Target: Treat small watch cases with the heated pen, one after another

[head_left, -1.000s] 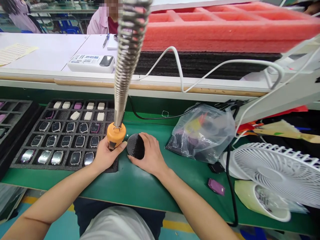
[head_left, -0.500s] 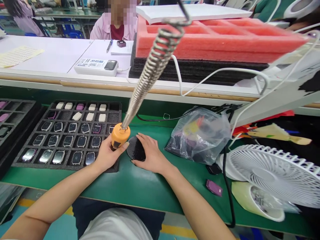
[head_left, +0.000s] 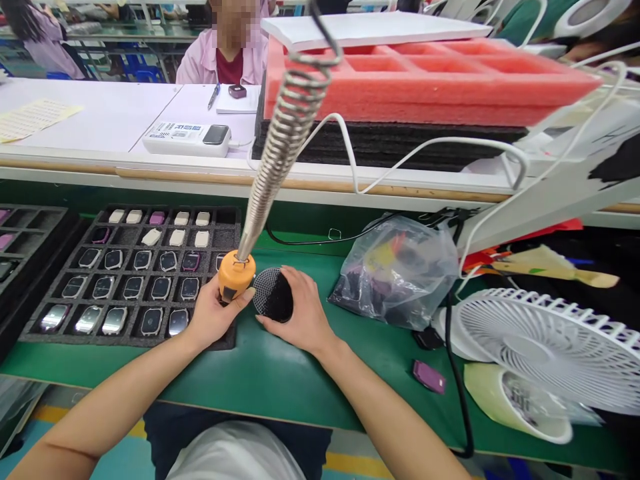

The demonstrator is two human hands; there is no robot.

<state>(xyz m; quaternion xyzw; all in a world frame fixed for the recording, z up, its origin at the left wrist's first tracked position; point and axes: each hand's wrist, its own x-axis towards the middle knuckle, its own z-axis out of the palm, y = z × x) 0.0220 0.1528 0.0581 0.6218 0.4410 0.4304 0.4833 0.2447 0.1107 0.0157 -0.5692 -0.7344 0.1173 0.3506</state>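
My left hand is wrapped round an orange tool handle that hangs from a coiled silver cable. The tool stands upright on the green mat, beside a round black perforated dish. My right hand cups that dish from its right side, with the fingers curled over its rim. What lies inside the dish is too small to make out.
A black foam tray of small watch-like devices lies at the left. A clear plastic bag of parts, a white fan, a purple device and black cables sit at the right. Red foam trays and another person are behind the shelf.
The coiled cable has swung back to the left and stands more upright. Both hands and the dish have stayed in nearly the same place.
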